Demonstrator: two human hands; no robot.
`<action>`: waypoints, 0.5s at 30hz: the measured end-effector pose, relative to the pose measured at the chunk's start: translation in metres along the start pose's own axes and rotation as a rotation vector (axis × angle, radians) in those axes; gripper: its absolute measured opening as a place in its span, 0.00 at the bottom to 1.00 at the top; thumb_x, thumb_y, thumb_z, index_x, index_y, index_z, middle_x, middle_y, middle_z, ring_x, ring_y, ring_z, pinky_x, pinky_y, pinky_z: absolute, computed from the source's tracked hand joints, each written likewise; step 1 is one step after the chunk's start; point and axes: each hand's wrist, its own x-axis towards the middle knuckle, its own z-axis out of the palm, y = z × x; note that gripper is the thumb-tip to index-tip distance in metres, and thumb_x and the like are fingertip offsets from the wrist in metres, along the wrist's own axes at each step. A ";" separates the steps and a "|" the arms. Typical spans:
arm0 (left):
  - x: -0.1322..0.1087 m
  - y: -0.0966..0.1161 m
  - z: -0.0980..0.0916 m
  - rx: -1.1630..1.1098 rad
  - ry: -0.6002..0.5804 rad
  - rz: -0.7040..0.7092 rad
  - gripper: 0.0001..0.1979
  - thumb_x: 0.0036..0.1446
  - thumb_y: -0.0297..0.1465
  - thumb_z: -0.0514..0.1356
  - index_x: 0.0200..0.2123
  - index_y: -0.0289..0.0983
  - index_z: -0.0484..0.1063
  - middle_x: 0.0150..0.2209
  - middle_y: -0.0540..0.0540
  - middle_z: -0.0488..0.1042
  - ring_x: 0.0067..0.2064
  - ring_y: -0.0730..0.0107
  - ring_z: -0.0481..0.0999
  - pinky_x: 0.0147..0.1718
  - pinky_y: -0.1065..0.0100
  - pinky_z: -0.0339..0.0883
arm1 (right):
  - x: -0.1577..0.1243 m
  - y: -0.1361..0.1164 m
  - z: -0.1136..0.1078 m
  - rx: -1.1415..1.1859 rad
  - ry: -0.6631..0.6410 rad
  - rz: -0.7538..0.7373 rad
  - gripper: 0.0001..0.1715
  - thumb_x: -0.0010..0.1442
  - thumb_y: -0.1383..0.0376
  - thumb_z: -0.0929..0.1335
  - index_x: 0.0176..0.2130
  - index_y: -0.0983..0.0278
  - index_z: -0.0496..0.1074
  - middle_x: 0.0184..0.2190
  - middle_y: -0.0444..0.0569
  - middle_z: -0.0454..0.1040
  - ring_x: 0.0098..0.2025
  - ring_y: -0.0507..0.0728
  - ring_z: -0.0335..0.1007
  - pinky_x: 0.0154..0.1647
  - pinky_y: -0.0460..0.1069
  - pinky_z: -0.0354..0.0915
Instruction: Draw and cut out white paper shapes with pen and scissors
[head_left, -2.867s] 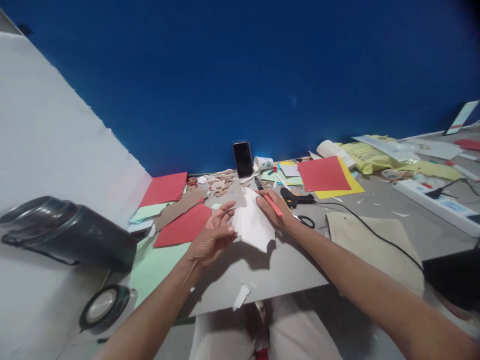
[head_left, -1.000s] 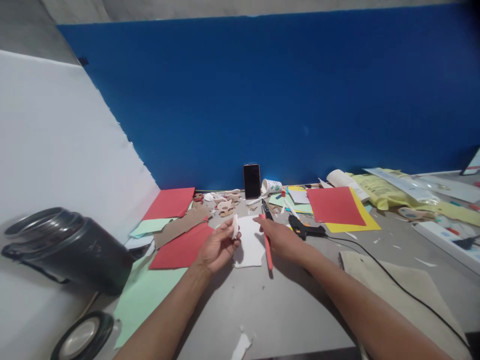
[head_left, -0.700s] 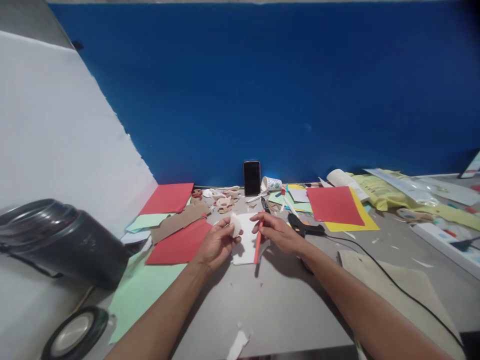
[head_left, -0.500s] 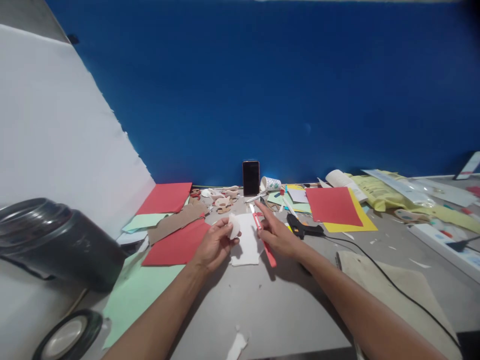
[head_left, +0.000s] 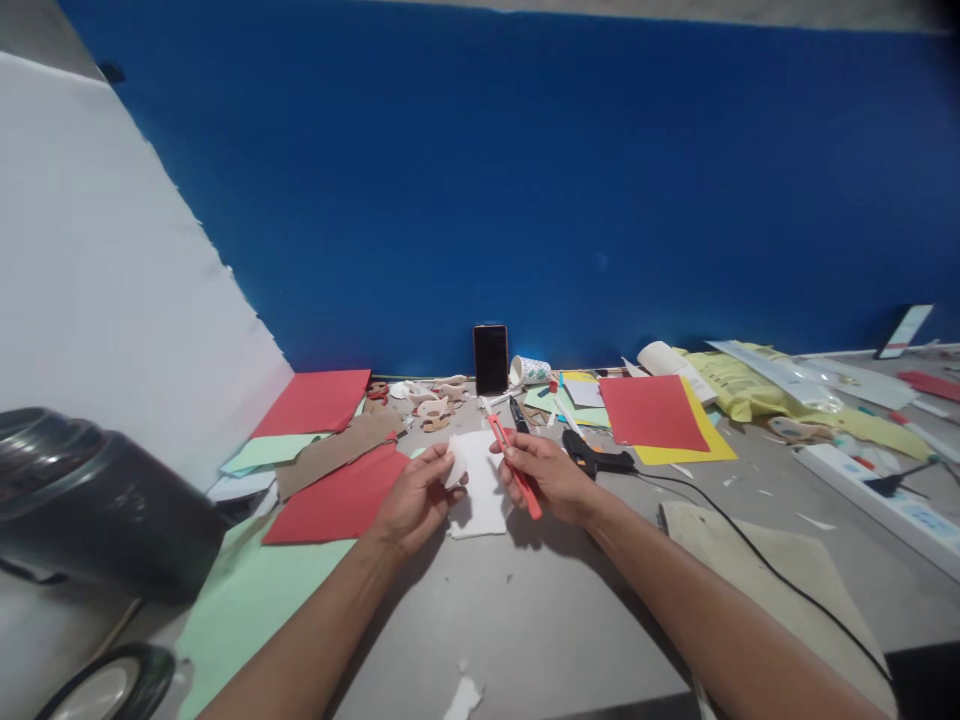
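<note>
My left hand [head_left: 420,494] pinches a small rounded white paper piece [head_left: 457,466] between thumb and fingers. In my right hand [head_left: 548,477] is a red craft knife [head_left: 523,482], its tip angled up and away from me. Both hands are held over a white sheet [head_left: 480,508] on the grey table [head_left: 480,610]. The knife and the paper piece are apart. Beyond my right hand lies a black glue gun [head_left: 596,457] with its cord running right. A dark pen [head_left: 518,414] lies just past the knife.
A phone [head_left: 491,360] leans on the blue wall, with a patterned paper cup [head_left: 530,371] beside it. Red sheets [head_left: 330,495] and brown cardboard [head_left: 337,452] lie left, near a dark flask [head_left: 105,510]. A power strip [head_left: 885,505] and beige cloth [head_left: 772,590] are at right.
My right hand has turned, its forefinger drawn in from pointing along the knife to curling round it. My left hand keeps the paper piece. The view has shifted slightly right.
</note>
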 end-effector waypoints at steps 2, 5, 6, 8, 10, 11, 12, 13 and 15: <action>0.000 0.000 0.001 -0.007 -0.006 -0.003 0.09 0.55 0.27 0.69 0.38 0.32 0.75 0.31 0.48 0.73 0.29 0.73 0.74 0.26 0.73 0.70 | -0.001 -0.002 0.001 -0.031 0.015 -0.009 0.25 0.59 0.48 0.73 0.43 0.65 0.72 0.25 0.40 0.69 0.17 0.45 0.56 0.16 0.43 0.52; -0.002 0.002 0.004 -0.011 0.000 -0.009 0.09 0.53 0.26 0.69 0.38 0.33 0.75 0.30 0.49 0.73 0.28 0.73 0.74 0.25 0.73 0.69 | -0.001 -0.005 0.002 -0.090 0.077 -0.031 0.25 0.59 0.47 0.73 0.40 0.66 0.73 0.21 0.38 0.65 0.16 0.44 0.49 0.17 0.43 0.47; -0.003 0.002 0.005 -0.010 0.004 -0.011 0.10 0.53 0.26 0.69 0.39 0.33 0.75 0.30 0.49 0.73 0.28 0.73 0.74 0.25 0.73 0.69 | -0.001 -0.004 0.002 -0.109 0.090 -0.039 0.25 0.59 0.47 0.72 0.40 0.66 0.73 0.20 0.38 0.64 0.17 0.45 0.49 0.17 0.43 0.48; -0.003 0.003 0.006 -0.007 0.004 -0.009 0.10 0.53 0.26 0.69 0.40 0.33 0.75 0.31 0.49 0.74 0.28 0.74 0.74 0.25 0.73 0.69 | -0.001 -0.002 0.002 -0.161 0.105 -0.052 0.25 0.60 0.46 0.71 0.38 0.65 0.73 0.19 0.38 0.64 0.17 0.46 0.49 0.18 0.44 0.48; -0.004 0.003 0.007 -0.014 0.001 -0.004 0.11 0.53 0.26 0.69 0.40 0.33 0.76 0.31 0.49 0.74 0.28 0.74 0.73 0.25 0.73 0.68 | 0.000 0.001 0.002 -0.228 0.127 -0.068 0.25 0.61 0.44 0.70 0.36 0.65 0.73 0.19 0.39 0.63 0.17 0.47 0.50 0.18 0.44 0.48; -0.004 0.003 0.007 -0.018 -0.003 -0.003 0.11 0.53 0.26 0.70 0.40 0.33 0.76 0.30 0.49 0.74 0.28 0.74 0.73 0.25 0.74 0.68 | 0.001 0.003 0.002 -0.264 0.141 -0.078 0.26 0.61 0.44 0.69 0.34 0.64 0.72 0.18 0.39 0.63 0.18 0.47 0.51 0.19 0.44 0.49; -0.005 0.003 0.007 -0.021 -0.010 -0.004 0.11 0.53 0.27 0.70 0.40 0.33 0.76 0.30 0.49 0.74 0.28 0.74 0.73 0.25 0.74 0.68 | 0.002 0.005 0.001 -0.300 0.155 -0.089 0.26 0.61 0.43 0.69 0.33 0.64 0.72 0.18 0.39 0.63 0.18 0.48 0.52 0.19 0.45 0.49; -0.005 0.003 0.007 -0.023 -0.020 -0.007 0.11 0.53 0.27 0.70 0.40 0.33 0.76 0.30 0.49 0.73 0.28 0.75 0.73 0.25 0.74 0.68 | 0.002 0.006 0.001 -0.335 0.167 -0.100 0.27 0.62 0.42 0.68 0.32 0.64 0.71 0.18 0.39 0.62 0.18 0.48 0.53 0.20 0.45 0.50; -0.005 0.002 0.006 -0.025 -0.041 -0.015 0.12 0.53 0.27 0.70 0.40 0.32 0.75 0.30 0.49 0.73 0.28 0.75 0.72 0.25 0.73 0.68 | 0.003 0.006 0.001 -0.402 0.178 -0.121 0.28 0.62 0.41 0.67 0.32 0.64 0.71 0.18 0.40 0.62 0.20 0.49 0.55 0.21 0.45 0.51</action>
